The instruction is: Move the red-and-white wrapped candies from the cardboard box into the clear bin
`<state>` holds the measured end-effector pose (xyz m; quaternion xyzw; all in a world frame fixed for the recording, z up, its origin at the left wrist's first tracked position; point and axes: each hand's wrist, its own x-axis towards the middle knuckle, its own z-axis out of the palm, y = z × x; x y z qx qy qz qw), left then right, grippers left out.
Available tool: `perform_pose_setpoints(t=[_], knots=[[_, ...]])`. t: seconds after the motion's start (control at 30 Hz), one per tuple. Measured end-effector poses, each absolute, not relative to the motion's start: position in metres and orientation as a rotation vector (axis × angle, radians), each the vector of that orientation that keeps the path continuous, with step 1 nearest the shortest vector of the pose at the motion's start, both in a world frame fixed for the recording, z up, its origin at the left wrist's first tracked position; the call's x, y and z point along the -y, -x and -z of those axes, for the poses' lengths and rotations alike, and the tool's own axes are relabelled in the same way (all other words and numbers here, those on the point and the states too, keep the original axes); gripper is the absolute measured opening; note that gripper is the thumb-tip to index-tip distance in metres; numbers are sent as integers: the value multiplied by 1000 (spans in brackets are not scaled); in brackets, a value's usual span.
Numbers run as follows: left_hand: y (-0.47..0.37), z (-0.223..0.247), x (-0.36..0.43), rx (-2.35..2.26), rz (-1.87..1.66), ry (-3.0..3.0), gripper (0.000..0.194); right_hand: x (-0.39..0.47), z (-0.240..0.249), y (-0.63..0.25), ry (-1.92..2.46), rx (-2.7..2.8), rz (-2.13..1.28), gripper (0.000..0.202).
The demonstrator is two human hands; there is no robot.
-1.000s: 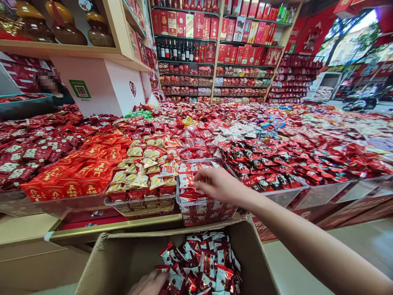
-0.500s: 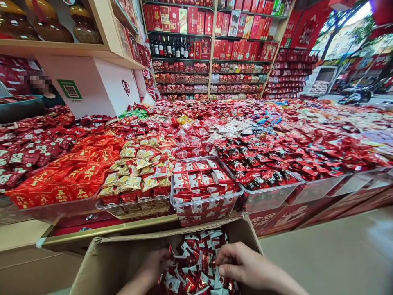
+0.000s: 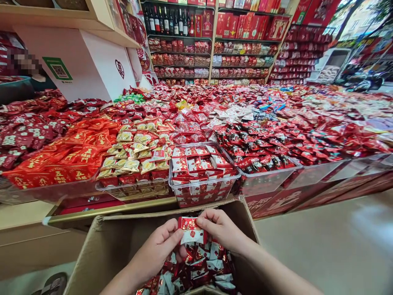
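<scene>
A small red-and-white wrapped candy packet (image 3: 193,230) is stretched between both hands just above an open cardboard box (image 3: 129,223). My left hand (image 3: 159,241) pinches its left end between thumb and fingers. At the other end, my right hand (image 3: 220,228) grips the packet's upper right corner. Below them a heap of similar red-and-white packets (image 3: 202,266) lies in the box. Directly behind the box stands a clear plastic bin (image 3: 204,180) with rows of matching packets (image 3: 196,162).
Gold packets (image 3: 138,149) and red packets (image 3: 70,159) fill the display left of the bin; black-and-red ones (image 3: 260,151) lie right of it. A white pillar (image 3: 92,65) rises at the left, where a person (image 3: 27,63) is partly visible. Shelves with bottles (image 3: 167,20) stand behind.
Both hands were apart and low among the packets in the box. Now they have come up and together, holding one packet between them. The view has tilted downward.
</scene>
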<state>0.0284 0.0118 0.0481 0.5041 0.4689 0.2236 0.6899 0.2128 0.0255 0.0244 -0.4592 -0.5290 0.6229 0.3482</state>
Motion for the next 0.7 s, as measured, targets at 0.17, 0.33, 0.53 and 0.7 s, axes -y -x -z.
perform_pose_setpoints(t=[0.17, 0.33, 0.53, 0.7], knots=[[-29, -54, -6, -1153, -720, -1163, 25, -18, -36, -205, 1155, 1110, -1645, 41], [-40, -64, 1, -1148, -885, -1087, 27, -15, -44, -201, 1163, 1147, -1541, 37], [-44, -68, 11, -1128, -972, -867, 36, -6, -58, -210, 1060, 1385, -1543, 20], [-27, -60, 13, -1219, -978, -937, 40, -30, -102, -230, 1016, 1570, -1171, 13]])
